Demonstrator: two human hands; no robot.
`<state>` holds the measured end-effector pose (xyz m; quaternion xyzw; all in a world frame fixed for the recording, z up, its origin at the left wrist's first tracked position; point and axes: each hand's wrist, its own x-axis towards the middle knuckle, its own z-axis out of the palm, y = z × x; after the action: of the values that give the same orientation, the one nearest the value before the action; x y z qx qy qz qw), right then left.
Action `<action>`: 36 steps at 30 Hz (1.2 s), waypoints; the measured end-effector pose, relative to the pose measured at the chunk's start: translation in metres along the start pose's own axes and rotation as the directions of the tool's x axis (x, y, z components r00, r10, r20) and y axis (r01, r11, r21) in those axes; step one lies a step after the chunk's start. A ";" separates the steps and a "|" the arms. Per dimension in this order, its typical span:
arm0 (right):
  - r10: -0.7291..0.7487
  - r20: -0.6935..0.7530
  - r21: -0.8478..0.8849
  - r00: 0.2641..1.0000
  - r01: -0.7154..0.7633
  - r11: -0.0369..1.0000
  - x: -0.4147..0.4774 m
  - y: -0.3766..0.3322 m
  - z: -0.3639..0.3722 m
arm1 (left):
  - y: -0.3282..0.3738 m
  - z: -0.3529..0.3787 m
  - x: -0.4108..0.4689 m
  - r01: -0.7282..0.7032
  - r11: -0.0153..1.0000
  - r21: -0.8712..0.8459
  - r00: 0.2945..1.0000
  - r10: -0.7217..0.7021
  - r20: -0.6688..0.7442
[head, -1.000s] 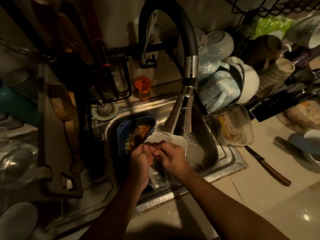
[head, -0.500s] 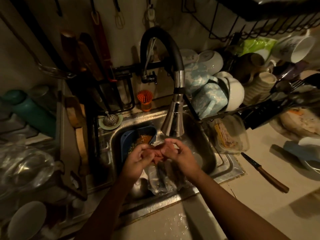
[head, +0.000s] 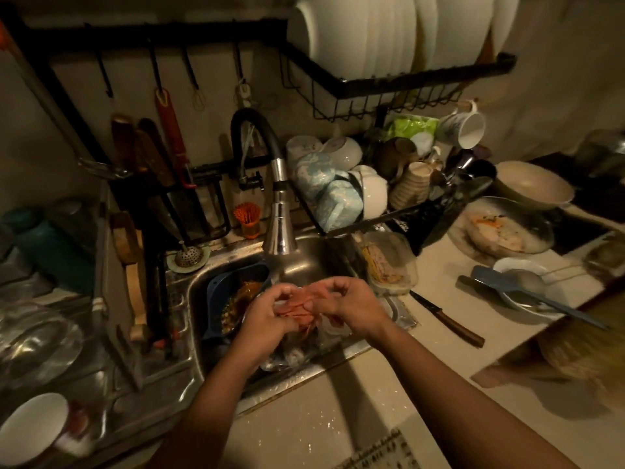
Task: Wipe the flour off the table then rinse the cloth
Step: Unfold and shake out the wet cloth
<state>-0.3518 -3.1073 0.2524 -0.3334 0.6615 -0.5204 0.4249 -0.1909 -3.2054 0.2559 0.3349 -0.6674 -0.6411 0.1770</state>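
Cloth [head: 301, 304], pinkish-orange & bunched up, sits btwn both hands over the stainless steel sink [head: 314, 265]. It's just below & in front of the chrome spray head [head: 280, 231] of the black gooseneck faucet [head: 250, 130]. L hand [head: 267, 314] grips its left side, fingers curled round the fabric. R hand [head: 353, 304] pinches the right side w/ thumb & curled fingers. Hands are close together, knuckles up, w/ a strand of cloth hanging under them. Can't tell if water's running.

Rest, big to small:
- Pale glossy counter [head: 439, 374] runs along the front & right of the sink, speckled w/ white spots near the sink's front edge.
- Black wire wall rack [head: 406, 82] up top holds a row of white plates [head: 365, 32] on edge.
- Lower black dish rack [head: 365, 221], right of the faucet, is packed w/ mugs & bowls.
- Dark blue plastic bowl [head: 216, 292] w/ brownish food scraps lies inside the sink at left, just beside L hand.
- Clear plastic container [head: 392, 265] w/ food in it stands at the sink's right rim.
- Knife w/ brown wooden handle [head: 446, 319] lies on the counter right of the sink, blade toward the sink.
- Round metal strainer [head: 187, 255] rests at the sink's back-left corner.
- Small orange cup of picks [head: 249, 220] stands just left of the spray head.
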 end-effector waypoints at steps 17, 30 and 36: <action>-0.061 -0.475 -0.114 0.878 0.007 0.994 -0.308 0.004 -0.181 | 0.082 0.268 -0.115 -0.167 0.984 -0.058 0.857 0.174 0.484; 0.145 -0.971 0.161 0.189 0.073 0.984 -0.674 0.083 -0.236 | 0.097 0.554 -0.316 -0.334 0.942 -0.025 0.107 0.065 0.992; 0.254 -0.960 0.227 -0.120 0.204 0.952 -0.790 0.135 -0.236 | 0.071 0.672 -0.412 -0.187 0.978 0.091 -0.209 -0.131 0.969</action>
<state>-0.2373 -2.2819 0.3140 0.2518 0.6716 -0.6784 -0.1593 -0.3599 -2.4349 0.3269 -0.2876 -0.6250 -0.5858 -0.4284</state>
